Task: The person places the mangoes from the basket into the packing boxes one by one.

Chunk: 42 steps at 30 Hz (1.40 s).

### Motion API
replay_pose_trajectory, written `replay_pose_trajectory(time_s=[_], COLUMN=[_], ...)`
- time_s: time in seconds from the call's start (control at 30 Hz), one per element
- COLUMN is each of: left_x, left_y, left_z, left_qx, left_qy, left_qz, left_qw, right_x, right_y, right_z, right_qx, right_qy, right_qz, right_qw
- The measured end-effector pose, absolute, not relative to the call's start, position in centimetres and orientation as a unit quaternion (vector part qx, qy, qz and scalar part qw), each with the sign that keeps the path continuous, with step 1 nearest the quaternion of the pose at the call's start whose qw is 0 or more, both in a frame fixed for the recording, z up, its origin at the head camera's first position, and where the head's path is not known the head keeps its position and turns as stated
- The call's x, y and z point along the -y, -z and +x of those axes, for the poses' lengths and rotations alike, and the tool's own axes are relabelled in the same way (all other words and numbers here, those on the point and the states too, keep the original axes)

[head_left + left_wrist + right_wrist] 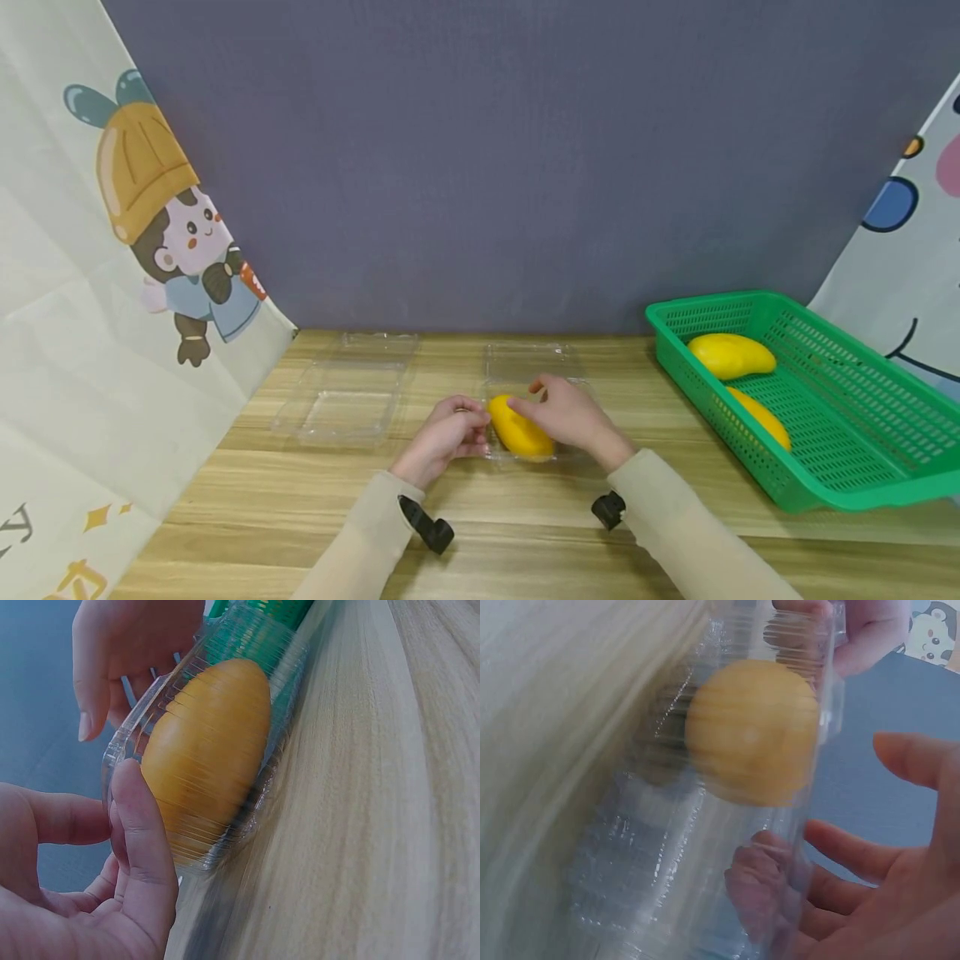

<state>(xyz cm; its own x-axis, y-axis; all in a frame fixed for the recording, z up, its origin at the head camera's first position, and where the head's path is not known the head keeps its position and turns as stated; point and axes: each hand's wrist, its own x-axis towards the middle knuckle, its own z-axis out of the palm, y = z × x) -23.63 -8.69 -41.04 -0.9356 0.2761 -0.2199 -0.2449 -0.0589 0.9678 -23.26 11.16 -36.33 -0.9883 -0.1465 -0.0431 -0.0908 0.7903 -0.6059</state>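
A yellow mango (522,433) lay inside a clear plastic box (675,855) on the wooden table (300,517), the box's lid laid back on the far side. The fruit's long axis ran aslant, one end toward the far left and the other toward the near right; it was smooth-skinned, plump and oval, while the thin box walls were ribbed and glossy. The left hand (450,433) pinched the box's rim between thumb and fingers. The right hand (570,412) gripped nothing: its thumb and fingers were spread at the box's other side, and whether they touched the plastic or the fruit could not be told. To the left stood a second clear box (352,408), also unfolded, with only the wood grain showing through it. At the right, a green basket (840,498) of perforated plastic held two more mangoes, a farther one (731,356) lying nearly crosswise and a nearer one (761,419) slanting along the left wall, partly hidden by it.
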Motion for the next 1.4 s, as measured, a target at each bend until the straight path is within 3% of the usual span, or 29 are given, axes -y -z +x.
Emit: replay_pose_trajectory(time_s=[0.6,1.0,1.4], left_x=[8.8,8.9,8.7], left_y=[41.1,41.2,41.4], left_z=[-23.6,-23.7,-23.8], left_qx=[-0.663,-0.664,-0.663], left_qy=[-0.726,-0.725,-0.727], left_qz=[0.013,0.019,0.012], left_qw=[0.182,0.183,0.180], right_x=[-11.7,-12.0,-13.0], right_y=[35.1,34.6,34.2], right_z=[-22.2,-21.3,-21.2], right_qx=[-0.967,-0.978,-0.980], right_qy=[0.219,0.145,0.129], right_qz=[-0.127,-0.144,-0.147], right_qw=[-0.019,0.038,0.020])
